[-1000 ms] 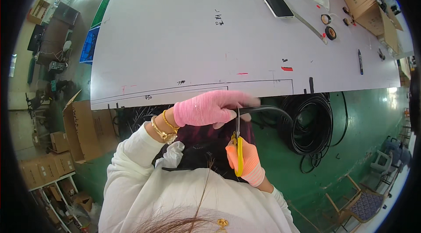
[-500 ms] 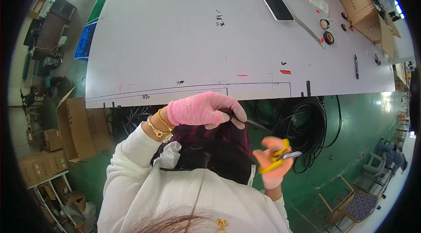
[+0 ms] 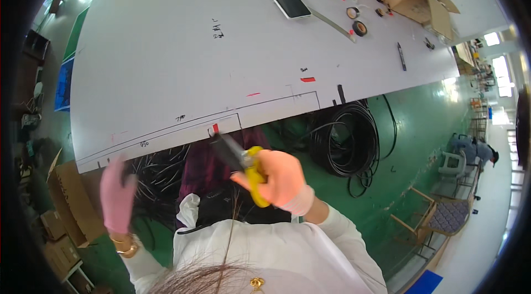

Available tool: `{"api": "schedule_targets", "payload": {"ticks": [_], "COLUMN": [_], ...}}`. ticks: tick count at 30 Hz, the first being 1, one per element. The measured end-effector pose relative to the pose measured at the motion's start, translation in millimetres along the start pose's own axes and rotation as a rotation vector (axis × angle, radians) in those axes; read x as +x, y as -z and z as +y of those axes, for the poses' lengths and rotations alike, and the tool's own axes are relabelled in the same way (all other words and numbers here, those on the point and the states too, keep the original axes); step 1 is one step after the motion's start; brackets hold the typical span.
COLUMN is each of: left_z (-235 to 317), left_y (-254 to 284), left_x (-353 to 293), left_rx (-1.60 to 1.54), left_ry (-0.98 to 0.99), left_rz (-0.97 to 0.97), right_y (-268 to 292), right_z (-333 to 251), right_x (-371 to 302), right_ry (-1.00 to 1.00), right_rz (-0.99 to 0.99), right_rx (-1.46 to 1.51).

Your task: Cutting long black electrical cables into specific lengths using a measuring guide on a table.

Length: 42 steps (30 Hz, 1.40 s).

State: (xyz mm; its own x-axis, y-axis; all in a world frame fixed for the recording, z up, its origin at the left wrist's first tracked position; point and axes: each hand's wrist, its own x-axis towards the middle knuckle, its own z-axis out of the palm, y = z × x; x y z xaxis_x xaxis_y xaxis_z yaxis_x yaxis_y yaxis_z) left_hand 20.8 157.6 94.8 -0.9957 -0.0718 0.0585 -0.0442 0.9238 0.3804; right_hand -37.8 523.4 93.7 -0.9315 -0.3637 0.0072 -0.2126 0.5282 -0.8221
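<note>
Yellow-handled cutters [image 3: 256, 177] are gripped in my right hand [image 3: 285, 182], which wears an orange-looking glove. Their dark blades point up and left, toward a small red patch [image 3: 215, 128] at the near table edge. My left hand [image 3: 117, 197], in a pink glove, is off to the left and smeared by motion. A dark patch shows by its fingers; whether it holds anything I cannot make out. Near that hand, a heap of black cables [image 3: 157, 180] lies below the table edge.
The white table [image 3: 160, 56] bears drawn lines and marks. On it are a phone-like device [image 3: 286, 0], a steel ruler [image 3: 332, 24], tape rolls [image 3: 359, 28], and a marker [image 3: 401, 56]. Coiled black cable [image 3: 345, 139] is at right; cardboard box [image 3: 72, 200] at left.
My left hand has left the table edge at centre and swung left and down. My right hand has brought the cutters left and up, turning the blades leftward. The view has turned.
</note>
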Motion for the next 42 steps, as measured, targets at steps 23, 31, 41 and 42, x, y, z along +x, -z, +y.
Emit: {"api": "schedule_targets", "payload": {"ticks": [23, 31, 41, 42], "left_z": [34.3, -63.5, -102.5, -108.8], "left_y": [-21.6, -31.3, -40.6, -42.7], "left_x": [40.0, 33.5, 29.9, 32.2], "left_rx": [-1.952, -2.444, -0.264, -0.285], "left_ry": [-0.155, 0.326, 0.285, 0.124], "left_rz": [-0.099, 0.314, 0.95, 0.871], "right_y": [-42.6, -46.0, -86.2, -90.2], "right_z": [-56.4, -78.0, -58.0, -59.0], "right_x": [96.1, 112.3, 122.1, 122.8], "right_ry": [-0.361, 0.124, 0.721, 0.733], "right_rz": [-0.737, -0.455, -0.326, -0.355], "right_rx": [0.077, -0.313, -0.729, -0.726]}}
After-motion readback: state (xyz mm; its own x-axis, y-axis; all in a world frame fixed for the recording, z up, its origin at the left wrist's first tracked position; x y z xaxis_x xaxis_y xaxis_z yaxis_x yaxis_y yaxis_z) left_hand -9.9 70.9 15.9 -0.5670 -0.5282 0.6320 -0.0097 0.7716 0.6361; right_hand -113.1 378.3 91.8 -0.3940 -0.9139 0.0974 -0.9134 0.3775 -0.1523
